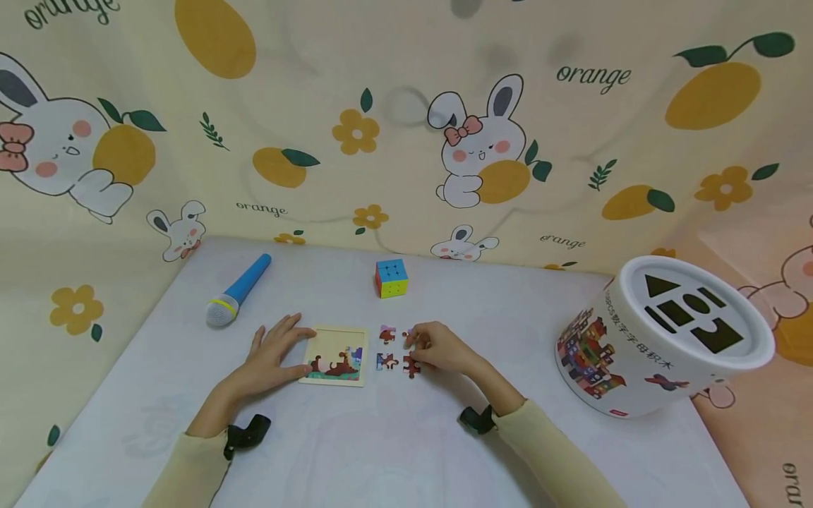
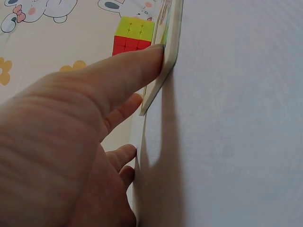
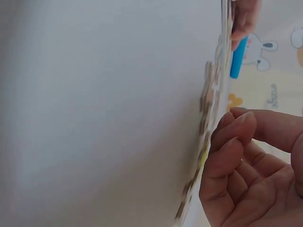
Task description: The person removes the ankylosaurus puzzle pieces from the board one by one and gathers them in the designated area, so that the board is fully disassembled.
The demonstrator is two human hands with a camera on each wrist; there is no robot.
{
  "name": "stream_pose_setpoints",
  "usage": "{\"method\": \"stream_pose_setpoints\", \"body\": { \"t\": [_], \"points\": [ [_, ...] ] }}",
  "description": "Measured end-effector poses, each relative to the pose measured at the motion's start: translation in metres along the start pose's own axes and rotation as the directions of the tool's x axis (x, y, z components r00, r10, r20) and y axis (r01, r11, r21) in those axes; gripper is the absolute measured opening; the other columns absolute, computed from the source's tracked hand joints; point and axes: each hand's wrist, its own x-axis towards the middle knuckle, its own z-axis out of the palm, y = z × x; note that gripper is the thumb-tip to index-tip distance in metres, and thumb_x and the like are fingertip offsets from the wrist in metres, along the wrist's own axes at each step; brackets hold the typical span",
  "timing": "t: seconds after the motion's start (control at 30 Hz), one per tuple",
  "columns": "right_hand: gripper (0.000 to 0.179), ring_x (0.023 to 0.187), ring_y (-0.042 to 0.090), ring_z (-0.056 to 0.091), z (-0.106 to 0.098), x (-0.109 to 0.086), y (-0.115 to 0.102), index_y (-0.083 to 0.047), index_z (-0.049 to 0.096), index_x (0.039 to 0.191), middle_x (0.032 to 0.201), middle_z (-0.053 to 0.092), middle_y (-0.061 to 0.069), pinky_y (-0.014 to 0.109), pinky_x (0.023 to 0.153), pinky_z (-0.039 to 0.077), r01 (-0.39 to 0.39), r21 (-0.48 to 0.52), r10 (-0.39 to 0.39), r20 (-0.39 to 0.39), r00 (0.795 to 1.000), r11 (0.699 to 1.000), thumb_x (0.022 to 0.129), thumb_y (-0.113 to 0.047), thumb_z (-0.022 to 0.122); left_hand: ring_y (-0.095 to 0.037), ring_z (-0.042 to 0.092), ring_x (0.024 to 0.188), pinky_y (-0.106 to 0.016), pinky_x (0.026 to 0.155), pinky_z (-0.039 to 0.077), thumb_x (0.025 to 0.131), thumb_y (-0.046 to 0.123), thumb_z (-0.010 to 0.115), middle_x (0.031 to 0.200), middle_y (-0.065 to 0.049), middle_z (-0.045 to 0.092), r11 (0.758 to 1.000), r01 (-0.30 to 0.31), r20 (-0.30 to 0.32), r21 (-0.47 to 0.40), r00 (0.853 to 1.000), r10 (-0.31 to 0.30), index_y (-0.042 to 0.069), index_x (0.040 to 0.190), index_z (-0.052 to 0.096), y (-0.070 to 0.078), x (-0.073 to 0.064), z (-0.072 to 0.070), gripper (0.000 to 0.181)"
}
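My left hand (image 1: 269,356) is spread at the left side of a small wooden puzzle tray (image 1: 333,335), thumb and index finger on its edge. Brown and green jigsaw pieces fill the tray's lower part; its upper part shows bare wood. In the left wrist view, the thumb (image 2: 137,64) presses the tray's rim. Right of the tray lie several loose jigsaw pieces (image 1: 387,361). My right hand (image 1: 441,347), fingers curled, pinches at the upper-right jigsaw piece (image 1: 406,336), partly hiding it. The right wrist view shows thumb and fingertips (image 3: 241,125) together.
A colour cube (image 1: 391,278) stands behind the loose pieces. The blue toy microphone (image 1: 244,286) lies at the back left. On the right stands a large white bucket (image 1: 635,367) with shaped holes in its lid. A printed cloth (image 1: 394,169) hangs behind the table.
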Motion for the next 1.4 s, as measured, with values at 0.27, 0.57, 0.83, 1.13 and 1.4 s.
{"method": "stream_pose_setpoints", "body": {
  "t": [0.27,0.57,0.83,1.13,1.4],
  "points": [
    [0.015,0.069,0.012,0.051,0.019,0.019,-0.023,0.001,0.068,0.1,0.08,0.059,0.002,0.022,0.057,0.042,0.059,-0.067,-0.06,-0.01,0.998,0.996,0.086,0.001,0.071,-0.048,0.007,0.148,-0.071,0.109,-0.012,0.086,0.031,0.075,0.16,-0.026,0.022,1.0,-0.015,-0.002,-0.008,1.0,0.015,0.013,0.135,0.055,-0.003,0.0,0.001,0.057],
    [0.03,0.089,0.017,0.051,0.045,0.039,-0.049,-0.006,0.07,0.106,0.098,0.056,0.006,0.028,0.075,0.045,0.057,-0.236,-0.055,0.013,0.998,0.97,0.08,-0.014,0.084,-0.049,0.008,0.148,-0.073,0.108,-0.01,0.086,0.032,0.075,0.16,-0.026,0.022,1.0,-0.021,-0.005,-0.005,1.0,0.021,0.013,0.135,0.055,-0.005,0.0,0.001,0.056],
    [0.034,0.086,0.014,0.052,0.063,0.052,-0.063,-0.008,0.07,0.11,0.099,0.054,0.003,0.024,0.07,0.044,0.01,-0.298,-0.007,0.012,1.0,0.954,0.08,-0.016,0.084,-0.047,0.008,0.148,-0.072,0.108,-0.011,0.086,0.03,0.075,0.16,-0.026,0.022,1.0,-0.026,0.005,0.003,1.0,0.026,0.011,0.135,0.055,-0.004,0.001,0.0,0.056],
    [0.032,0.083,0.012,0.051,0.072,0.056,-0.065,-0.009,0.067,0.109,0.098,0.053,0.001,0.024,0.07,0.045,-0.023,-0.342,0.022,-0.006,1.0,0.939,0.082,-0.016,0.083,-0.049,0.009,0.148,-0.072,0.108,-0.009,0.086,0.033,0.074,0.16,-0.026,0.022,1.0,-0.02,0.004,0.013,1.0,0.02,0.013,0.135,0.055,-0.006,0.001,0.0,0.056],
    [0.031,0.082,0.012,0.052,0.072,0.055,-0.063,-0.011,0.063,0.107,0.098,0.052,0.0,0.025,0.069,0.045,-0.02,-0.341,0.015,-0.019,1.0,0.94,0.082,-0.014,0.082,-0.048,0.009,0.148,-0.072,0.108,-0.009,0.086,0.032,0.075,0.16,-0.026,0.022,1.0,-0.025,0.0,0.011,1.0,0.025,0.014,0.135,0.054,-0.005,0.001,0.001,0.056]
  ]
}}
